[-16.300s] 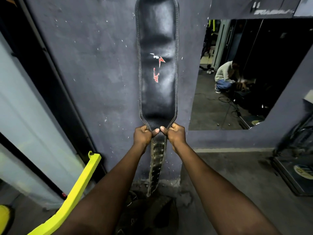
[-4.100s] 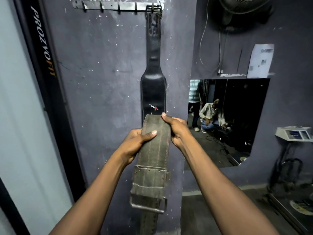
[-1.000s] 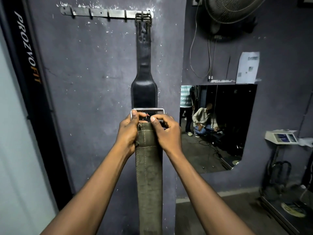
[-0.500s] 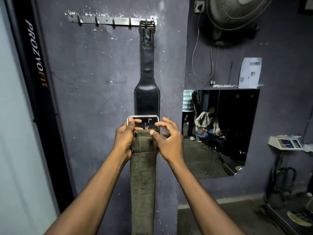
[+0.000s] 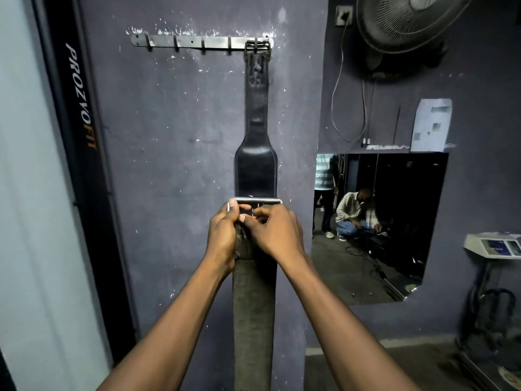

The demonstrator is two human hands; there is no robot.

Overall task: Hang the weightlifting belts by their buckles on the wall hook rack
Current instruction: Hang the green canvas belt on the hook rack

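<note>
Clutching the olive belt [image 5: 253,320] below its buckle [image 5: 258,200], left hand [image 5: 222,238] and right hand [image 5: 275,235] hold it buckle-up, ready for the hook rack [image 5: 191,41].

a gym, and a well-worn one. a black leather belt [image 5: 256,170] for lifting hangs by its buckle from a steel hook rack [image 5: 191,42] screwed to a scuffed, dark-painted wall, with an olive belt [image 5: 253,320] held up in front of it. a black upright [image 5: 80,97] at the left carries the lettering "prozvofit". a wall fan [image 5: 406,24], a wall mirror [image 5: 380,263] and a standing weighing scale [image 5: 493,246] fill the right side.
</note>
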